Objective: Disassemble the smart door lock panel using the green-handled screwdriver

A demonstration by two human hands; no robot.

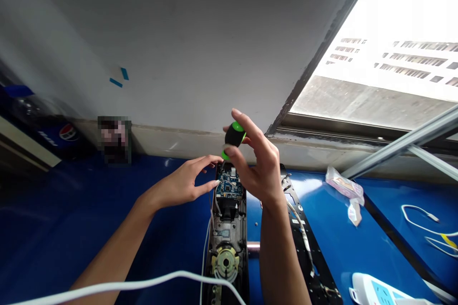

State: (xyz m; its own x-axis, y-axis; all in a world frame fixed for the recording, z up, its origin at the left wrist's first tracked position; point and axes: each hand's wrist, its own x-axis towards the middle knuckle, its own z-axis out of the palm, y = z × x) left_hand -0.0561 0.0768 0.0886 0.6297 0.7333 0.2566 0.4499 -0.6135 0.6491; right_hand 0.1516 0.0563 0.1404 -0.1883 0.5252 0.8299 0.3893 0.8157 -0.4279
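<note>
Nearest me, a white cable (179, 275) arcs across my left forearm and the housing, cutting into the near room; a power strip (381, 290) sits at the near right. The opened black housing (234, 226) lies lengthwise in the middle of the blue surface (161, 243), its round speaker (225, 263) near and its circuit board (229, 188) far. Surface spreads broadly to its left; on the right only a narrow strip parts it from a black panel (309, 243). My left hand (182, 178) is spread wide, fingertips at the housing's far left edge. My right hand (255, 162) holds a green-and-black screwdriver (235, 137) over the board, its tip hard to see. Just beyond, the wall (179, 66) limits far movement.
</note>
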